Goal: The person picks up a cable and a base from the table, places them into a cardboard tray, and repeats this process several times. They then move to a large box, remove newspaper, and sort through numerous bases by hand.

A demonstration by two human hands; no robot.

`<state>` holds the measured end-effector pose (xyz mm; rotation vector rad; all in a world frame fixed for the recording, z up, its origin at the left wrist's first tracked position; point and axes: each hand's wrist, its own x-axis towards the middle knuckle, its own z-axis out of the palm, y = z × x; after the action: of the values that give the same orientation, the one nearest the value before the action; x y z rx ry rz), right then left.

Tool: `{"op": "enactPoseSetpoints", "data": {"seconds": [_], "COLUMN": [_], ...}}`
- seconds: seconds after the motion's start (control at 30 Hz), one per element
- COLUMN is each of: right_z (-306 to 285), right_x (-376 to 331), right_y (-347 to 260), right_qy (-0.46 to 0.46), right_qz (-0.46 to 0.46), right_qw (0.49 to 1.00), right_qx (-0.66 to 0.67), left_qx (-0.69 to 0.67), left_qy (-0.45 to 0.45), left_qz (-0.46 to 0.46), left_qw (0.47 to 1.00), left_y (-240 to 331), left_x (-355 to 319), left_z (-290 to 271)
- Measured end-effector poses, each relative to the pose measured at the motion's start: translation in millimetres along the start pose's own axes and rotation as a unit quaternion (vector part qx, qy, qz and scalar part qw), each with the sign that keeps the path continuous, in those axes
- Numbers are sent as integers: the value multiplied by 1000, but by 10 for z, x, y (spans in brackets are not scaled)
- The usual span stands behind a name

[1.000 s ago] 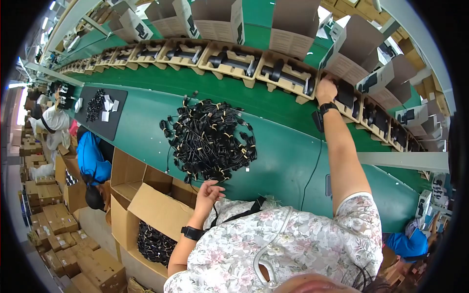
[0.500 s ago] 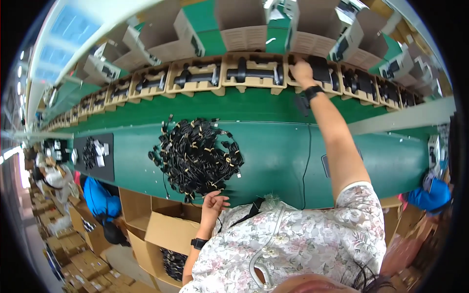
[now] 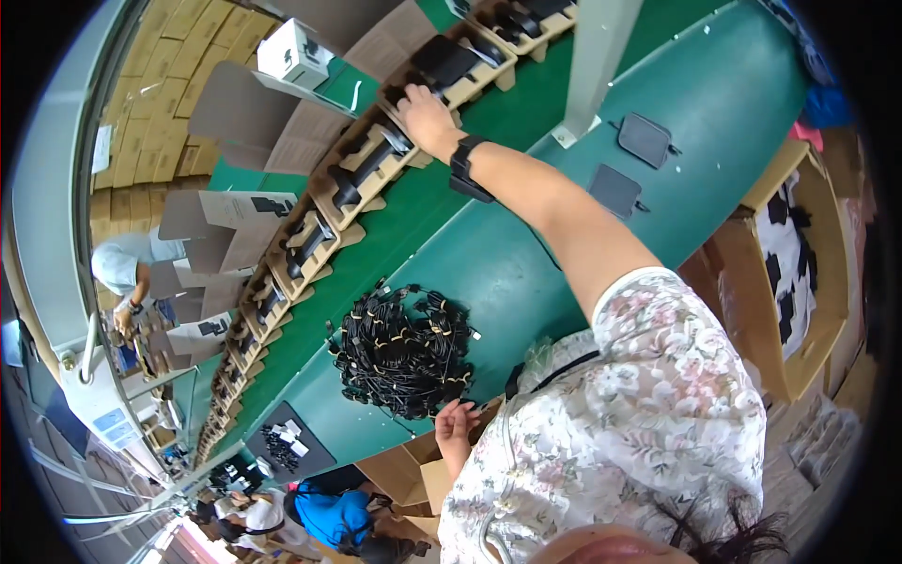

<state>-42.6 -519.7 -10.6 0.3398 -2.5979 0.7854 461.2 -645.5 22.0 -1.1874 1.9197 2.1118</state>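
Observation:
My right hand (image 3: 425,115) reaches across the bench with its fingers curled down into a brown moulded tray (image 3: 477,83). What the fingertips touch in there is hidden. A flat black square piece (image 3: 442,60) lies in the same tray, beside the hand. My left hand (image 3: 455,423) hovers at the near edge of the bench, its fingers loosely bent and apart, with nothing visible in them. Right above it sits a heap of bundled black cables (image 3: 399,352) with tan ties.
Similar trays (image 3: 305,242) holding black parts run in a row along a green belt (image 3: 474,155). Opened boxes (image 3: 240,226) stand behind them. Two dark flat pads (image 3: 645,139) lie on the bench right of my arm, near a pale metal post (image 3: 592,66). Other people work further left.
My view has turned and tilted, so the row of trays now runs diagonally. My right hand stays at the tray; my left remains beside the cables. The two pads have come into clearer view.

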Motion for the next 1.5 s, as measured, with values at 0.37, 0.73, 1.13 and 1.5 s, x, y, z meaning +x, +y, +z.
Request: {"op": "enactPoseSetpoints", "data": {"seconds": [0.37,0.73,1.13,1.5], "right_z": [-1538,-1461,-900,321], "right_x": [-2229,-2458,-1102,392], "right_y": [986,1546,534,-253], "right_qy": [-45,-244,-204,-127], "right_qz": [142,98,-66,2], "right_qw": [982,945,977,977], "right_qx": [-120,-194,10,174], "left_qx": [90,104,-1,-119], "left_qy": [-134,-174,-98,73], "left_qz": [6,23,23,23], "left_qw": [987,979,995,990], "left_y": [316,487,156,-222], "left_x": [373,517,300,-153], "left_z": [227,487,270,56]}}
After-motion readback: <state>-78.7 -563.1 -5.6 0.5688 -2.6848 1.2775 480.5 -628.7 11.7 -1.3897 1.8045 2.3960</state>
